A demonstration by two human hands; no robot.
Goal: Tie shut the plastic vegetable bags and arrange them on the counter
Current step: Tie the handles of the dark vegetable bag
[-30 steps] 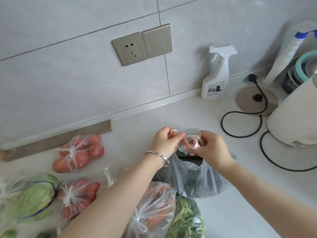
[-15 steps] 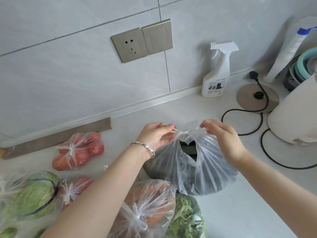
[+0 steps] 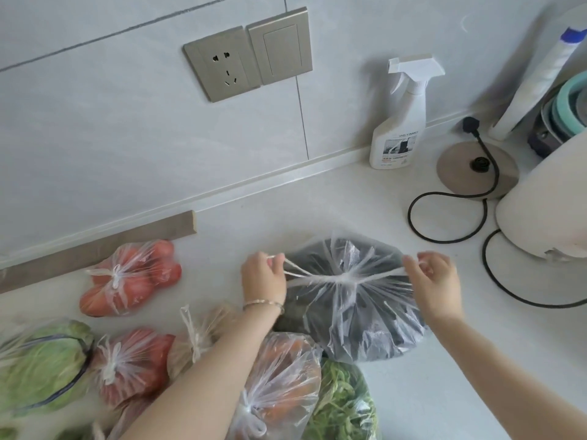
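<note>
Dark-vegetable bag (image 3: 355,312) sits mid-counter (image 3: 413,392), its neck cinched in a knot. Left hand (image 3: 263,276) and right hand (image 3: 435,281) each pinch one handle end, strands drawn taut to opposite sides. Carrot bag (image 3: 286,385) and green-bean bag (image 3: 346,408) touch its near side. Tomato bag (image 3: 133,277) lies toward the back edge, cabbage (image 3: 38,369) toward the left edge. Counter is pale. The grey tiled wall (image 3: 127,138) carries a socket (image 3: 219,63). Spray bottle (image 3: 400,122) stands at the back edge, and a black cord (image 3: 409,217) loops to the right.
</note>
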